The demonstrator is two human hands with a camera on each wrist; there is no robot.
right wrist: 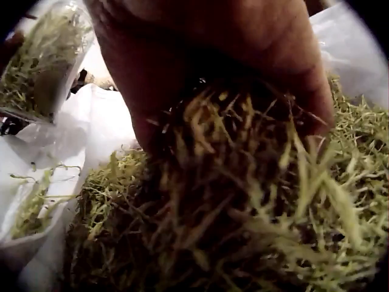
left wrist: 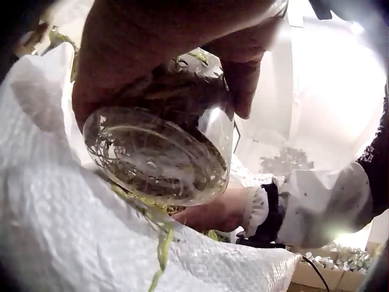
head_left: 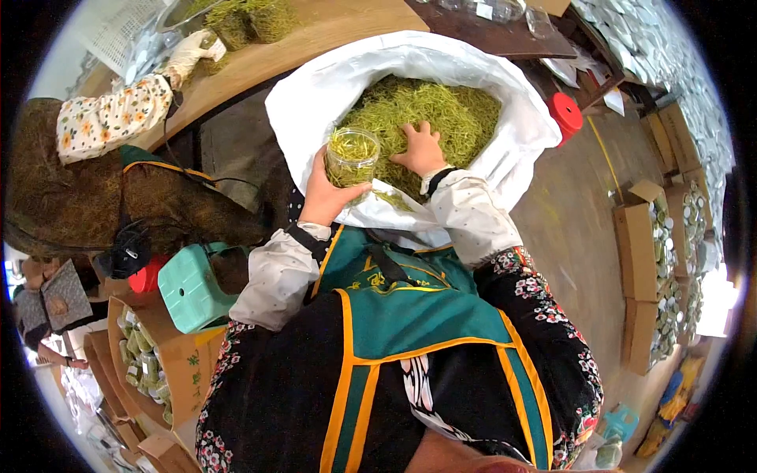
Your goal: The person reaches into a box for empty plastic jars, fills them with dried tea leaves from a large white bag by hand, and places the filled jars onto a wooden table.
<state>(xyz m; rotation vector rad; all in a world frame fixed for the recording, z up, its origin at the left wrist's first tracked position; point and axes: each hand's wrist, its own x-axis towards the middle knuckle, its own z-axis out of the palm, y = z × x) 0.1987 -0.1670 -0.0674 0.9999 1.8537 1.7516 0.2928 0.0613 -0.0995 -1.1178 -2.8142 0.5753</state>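
A clear plastic jar point(head_left: 352, 162) with yellow-green dried plant strands inside is held in my left hand point(head_left: 324, 193), thumb and fingers around its side. The jar's round base shows tilted toward the camera in the left wrist view. My right hand point(head_left: 423, 151) lies on the heap of dried plant strands point(head_left: 461, 106) with its fingers spread. In the right wrist view, strands lie beneath the palm and between thumb and fingers, the fingertips sunk among them. A large white woven sack point(head_left: 315, 77) with its rim spread wide surrounds the heap. Some strands lie on its near fold.
At left a wooden table point(head_left: 331, 27) bears more strands, where another person's gloved hand point(head_left: 189, 57) works. A green stool point(head_left: 193, 288) stands at left, a red stool point(head_left: 565, 118) at right. Cardboard boxes point(head_left: 637, 244) of filled jars line the right side.
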